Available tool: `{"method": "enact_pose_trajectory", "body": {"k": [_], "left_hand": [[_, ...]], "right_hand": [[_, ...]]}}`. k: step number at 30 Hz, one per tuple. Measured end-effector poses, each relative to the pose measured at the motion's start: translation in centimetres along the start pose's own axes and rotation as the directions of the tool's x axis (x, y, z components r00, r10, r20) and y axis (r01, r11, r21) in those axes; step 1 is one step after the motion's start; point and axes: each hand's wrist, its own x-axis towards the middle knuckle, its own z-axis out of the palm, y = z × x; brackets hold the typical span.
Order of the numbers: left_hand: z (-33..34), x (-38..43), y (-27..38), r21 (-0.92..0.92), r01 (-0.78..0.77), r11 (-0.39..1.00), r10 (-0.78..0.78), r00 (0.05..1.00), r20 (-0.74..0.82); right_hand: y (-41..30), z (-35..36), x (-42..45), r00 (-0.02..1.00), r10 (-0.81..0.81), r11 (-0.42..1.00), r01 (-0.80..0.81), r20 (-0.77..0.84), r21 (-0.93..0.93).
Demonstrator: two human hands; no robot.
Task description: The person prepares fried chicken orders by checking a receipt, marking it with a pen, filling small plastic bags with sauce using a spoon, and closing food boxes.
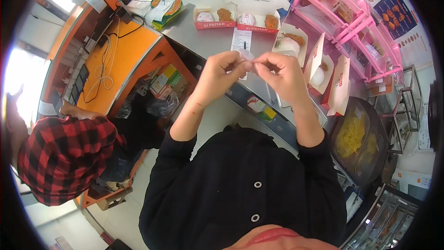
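Note:
Both my left hand (227, 67) and my right hand (276, 73) pinch a small clear plastic bag (247, 55) between thumbs and fingertips, above the edge of a steel counter (204, 43). What the bag contains is not plain. Under it lies a printed paper slip (239, 38) with a black pen (245, 45) on it. Beyond stand two open food boxes (215, 25) (257, 28), each with a paper-wrapped bundle (205, 17) and a piece of fried chicken (225, 14). Right of my right hand, more boxes (295, 38) hold chicken and rounded white portions; the lids of two stand raised.
Pink plastic baskets (350, 38) with packets stand at the right. Below them sits a dark container (360, 142) with yellow-green contents. A metal tray (282, 99) lies under my right forearm. At left, a person in a checked shirt (69, 152) is beside an orange desk (114, 59) with cables.

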Motion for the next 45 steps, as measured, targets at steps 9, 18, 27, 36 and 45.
{"method": "enact_pose_trajectory", "body": {"k": [9,18,27,36,45], "left_hand": [[0.5,0.3,-3.5,0.316,-0.024,0.949,0.159,0.899,-0.408],[-1.8,0.8,-6.1,0.380,-0.110,0.918,0.271,0.876,-0.400],[-5.6,1.4,-10.0,-0.946,0.079,0.313,-0.397,0.916,-0.054],[-1.8,-0.6,-8.6,0.001,0.045,0.999,-0.041,0.937,-0.346],[-1.3,-0.1,-9.8,-0.918,0.248,0.310,-0.449,0.889,0.089]], "right_hand": [[2.5,5.5,1.7,0.897,-0.412,0.716,0.211,-0.160,-0.665],[2.5,6.0,3.4,0.797,-0.601,0.483,0.306,-0.057,-0.820],[8.8,6.2,2.8,0.899,-0.296,0.812,0.058,-0.324,-0.581],[5.5,7.3,3.1,0.852,-0.455,0.749,0.209,-0.258,-0.629],[6.9,7.6,2.9,0.878,-0.406,0.750,0.161,-0.254,-0.641]]}}
